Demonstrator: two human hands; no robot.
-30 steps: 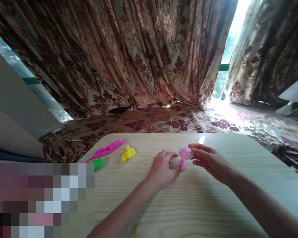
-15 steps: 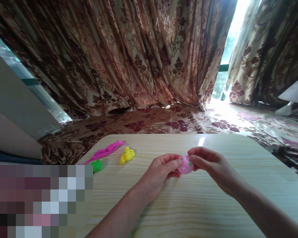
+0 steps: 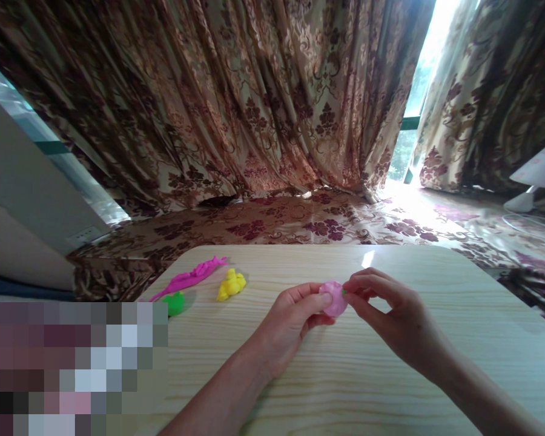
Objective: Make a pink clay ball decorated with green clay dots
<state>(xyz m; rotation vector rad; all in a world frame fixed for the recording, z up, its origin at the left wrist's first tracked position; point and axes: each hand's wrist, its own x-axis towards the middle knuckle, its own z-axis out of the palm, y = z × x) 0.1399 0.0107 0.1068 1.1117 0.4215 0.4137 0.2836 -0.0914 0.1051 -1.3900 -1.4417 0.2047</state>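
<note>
Pink lump (image 3: 335, 303): between both hands, over the wood-grained table (image 3: 390, 381).
Left hand (image 3: 288, 318): thumb and fingers closed on the lump's left side.
Right hand (image 3: 397, 315): thumb and fingertips pinched on a green bit (image 3: 344, 293) at the lump's right edge.
Yellow piece (image 3: 231, 286): on the table, left of the hands, apart from them.
Magenta strip (image 3: 195, 275): farther left, aslant; green blob (image 3: 175, 303) just beside its near end.
</note>
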